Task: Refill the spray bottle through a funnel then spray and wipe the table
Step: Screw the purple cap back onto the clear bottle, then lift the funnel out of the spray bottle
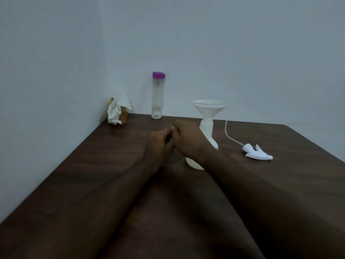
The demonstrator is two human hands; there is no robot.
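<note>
Forearms cross the dark table [56,184] to where the left hand [160,142] and right hand [188,140] meet, fingers curled together; whether they pinch anything I cannot tell. Just behind the right wrist the white spray bottle [207,128] stands upright, lower body partly hidden, funnel [210,107] in its neck. The trigger head [258,153] lies to its right. The purple-capped water bottle [158,96] stands far back, straight beyond the left hand.

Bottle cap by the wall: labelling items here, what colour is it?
Purple; the cap shows best in the head view.
</note>
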